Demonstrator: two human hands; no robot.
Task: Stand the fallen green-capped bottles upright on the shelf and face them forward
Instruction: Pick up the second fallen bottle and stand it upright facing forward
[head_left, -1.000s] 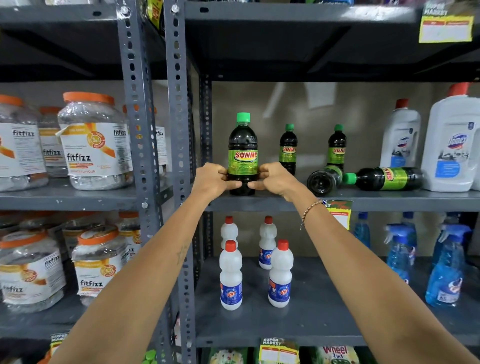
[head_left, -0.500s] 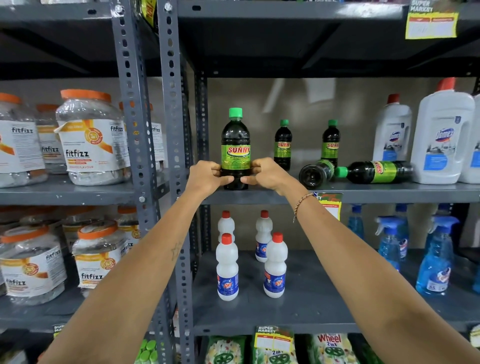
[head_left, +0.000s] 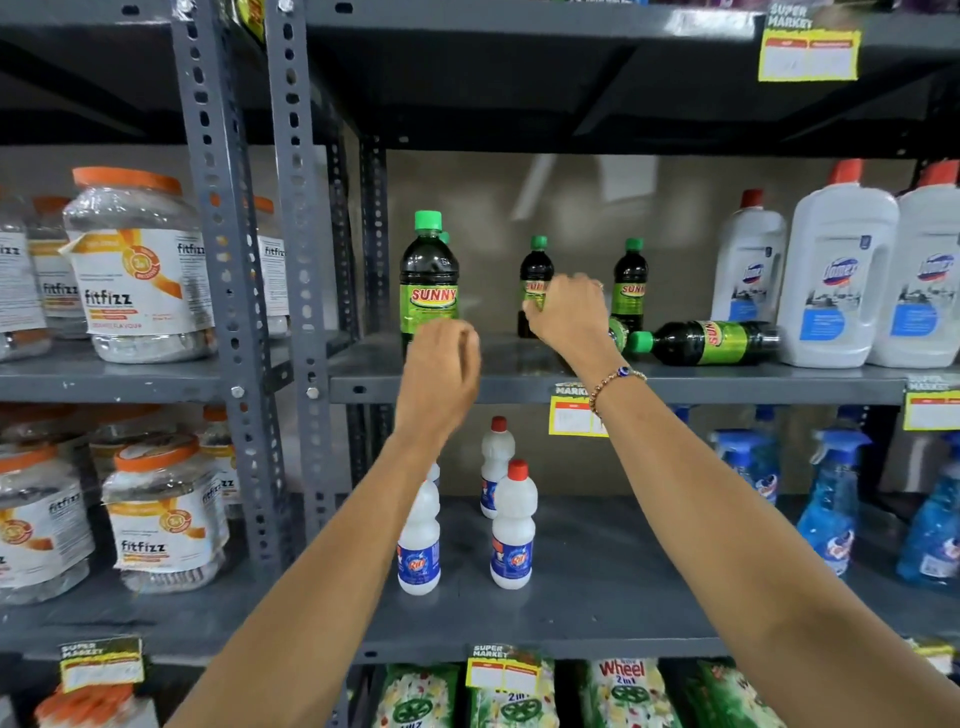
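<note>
Reaching up to the grey shelf (head_left: 467, 387), you've got both hands in front of the green-capped bottles. Your left hand (head_left: 439, 371) hangs just below the front SUNNY bottle (head_left: 429, 283), fingers loosely curled and slack, closed on nothing; whether it touches the bottle's base I cannot tell. That bottle stands upright at the left end of the shelf, label facing you, with a second green cap peeking out just behind it. Your right hand (head_left: 569, 314), beaded bracelet (head_left: 613, 387) on the wrist, sits further right along the shelf, fingers bent and partly open, covering the lower part of the rear left bottle (head_left: 536, 270); I cannot tell whether it actually grips it. To the right of that hand, another upright bottle (head_left: 630, 283) stands toward the back. Lying flat on the shelf just right of your wrist is the fallen bottle (head_left: 711, 342), cap pointing left, its base close to the white cleaner jugs (head_left: 836, 280). A second fallen bottle (head_left: 618, 332) shows only a sliver beside your hand.
</note>
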